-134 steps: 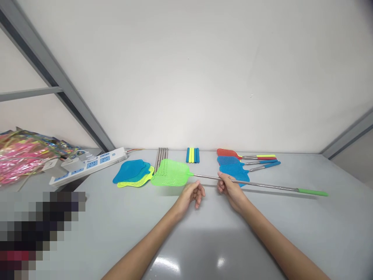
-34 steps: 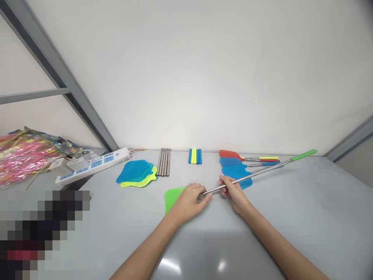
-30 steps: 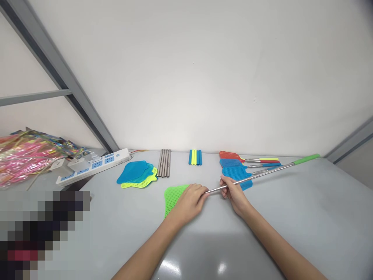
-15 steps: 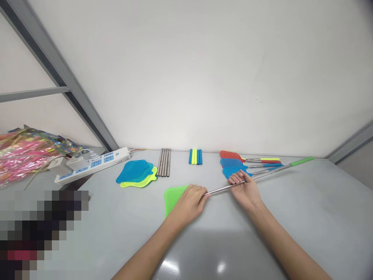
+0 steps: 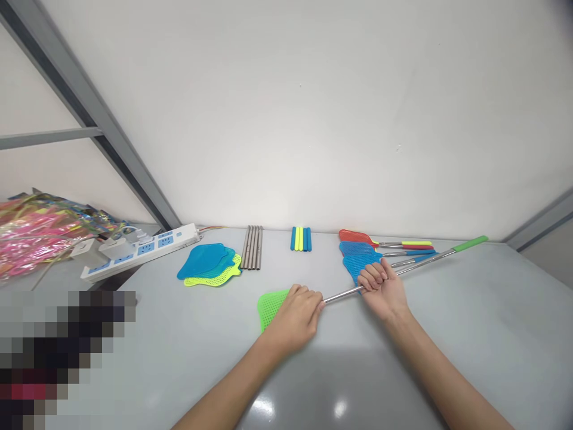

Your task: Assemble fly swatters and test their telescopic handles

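Green mesh-headed fly swatter with telescopic steel rod lies between both fists: left hand clasps its neck, right hand grips the rod.

The swatter had a perforated, matt green plastic head, a smooth, shiny metal shaft and a matt green grip. The table was smooth, grey and glossy, with glare spots. The rods looked like dull metal, the power strip was plastic, and the wrappers glittered like foil.
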Tool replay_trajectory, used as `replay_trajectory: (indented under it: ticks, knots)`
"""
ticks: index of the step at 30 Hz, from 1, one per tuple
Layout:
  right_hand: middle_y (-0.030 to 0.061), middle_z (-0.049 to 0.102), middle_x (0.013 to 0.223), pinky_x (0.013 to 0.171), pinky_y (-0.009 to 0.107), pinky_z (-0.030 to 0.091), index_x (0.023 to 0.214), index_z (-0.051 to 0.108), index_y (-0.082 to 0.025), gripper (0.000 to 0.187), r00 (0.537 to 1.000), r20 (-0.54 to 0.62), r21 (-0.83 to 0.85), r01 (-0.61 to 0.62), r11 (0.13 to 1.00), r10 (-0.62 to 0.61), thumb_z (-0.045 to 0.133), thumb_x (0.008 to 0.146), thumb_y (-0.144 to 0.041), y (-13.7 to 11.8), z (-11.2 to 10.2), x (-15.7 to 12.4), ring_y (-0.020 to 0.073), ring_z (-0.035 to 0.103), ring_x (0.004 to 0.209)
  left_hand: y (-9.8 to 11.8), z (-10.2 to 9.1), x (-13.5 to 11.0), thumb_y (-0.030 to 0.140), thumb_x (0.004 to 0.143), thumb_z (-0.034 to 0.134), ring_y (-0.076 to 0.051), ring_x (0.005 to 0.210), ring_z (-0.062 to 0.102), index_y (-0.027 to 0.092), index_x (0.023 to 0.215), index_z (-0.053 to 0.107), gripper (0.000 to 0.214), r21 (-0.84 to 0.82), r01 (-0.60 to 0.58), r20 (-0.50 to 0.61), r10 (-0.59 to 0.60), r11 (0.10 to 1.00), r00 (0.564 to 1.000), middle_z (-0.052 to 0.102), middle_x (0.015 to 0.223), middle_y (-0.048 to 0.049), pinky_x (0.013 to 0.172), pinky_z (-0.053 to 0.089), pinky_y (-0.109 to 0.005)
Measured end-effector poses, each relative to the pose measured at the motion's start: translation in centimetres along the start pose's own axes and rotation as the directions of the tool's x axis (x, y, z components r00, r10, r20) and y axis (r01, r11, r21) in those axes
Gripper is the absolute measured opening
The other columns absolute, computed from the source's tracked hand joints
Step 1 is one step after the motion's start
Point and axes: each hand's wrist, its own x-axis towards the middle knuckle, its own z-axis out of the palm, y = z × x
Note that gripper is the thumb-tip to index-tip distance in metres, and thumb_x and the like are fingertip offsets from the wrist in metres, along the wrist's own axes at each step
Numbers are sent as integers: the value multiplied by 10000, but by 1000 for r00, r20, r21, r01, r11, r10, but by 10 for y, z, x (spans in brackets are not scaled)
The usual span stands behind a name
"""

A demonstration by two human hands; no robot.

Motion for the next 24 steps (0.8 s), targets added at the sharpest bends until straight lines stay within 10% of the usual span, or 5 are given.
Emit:
replay_trajectory:
  ticks: [24]
  knots:
    - [-86,173,415,320,198,198,503,207,-184,376,995,49,263,-92,961,82,463,762,-278,24,7,-13,51,185,329,10,16,-6,185,839,207,-115,568,350,171,576,303,281,-140,111,31,-107,984,994,409,553,23,645,268,-272]
